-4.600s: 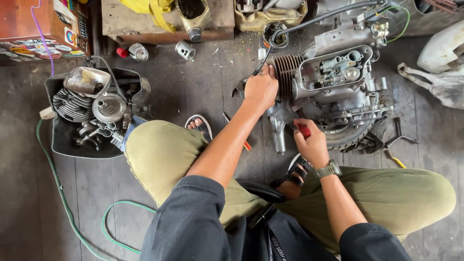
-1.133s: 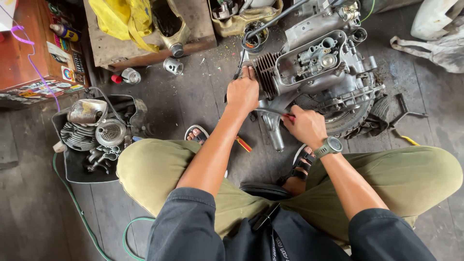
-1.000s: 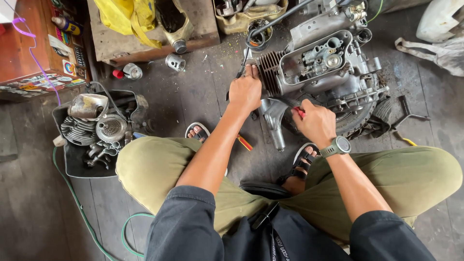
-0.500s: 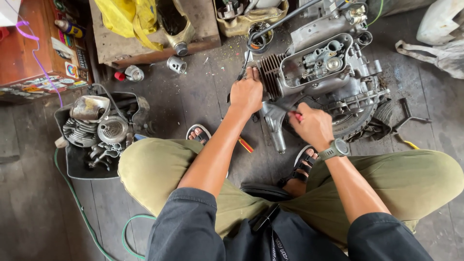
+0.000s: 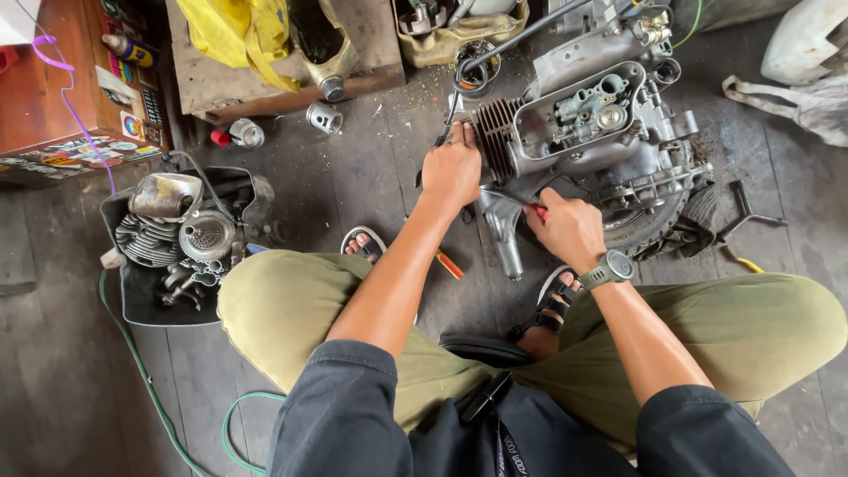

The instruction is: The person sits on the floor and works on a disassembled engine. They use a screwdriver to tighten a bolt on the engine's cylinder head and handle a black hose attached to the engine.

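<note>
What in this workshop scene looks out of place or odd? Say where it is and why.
The engine lies on the bare floor, half stripped. Loose parts sit apart from it: a piston by the crate and more in a black tray. A red-handled tool lies under the left arm. Nothing looks spilled.

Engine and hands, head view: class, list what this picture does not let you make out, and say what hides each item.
- Tool tip: the right hand grips a red-handled tool; its working end is lost under the engine.
- Left hand: its fingers lie on the cooling fins, so what they press or hold is hidden.
- Engine top: cut off by the upper edge.
- Tray parts: too small and jumbled to tell apart.
</note>
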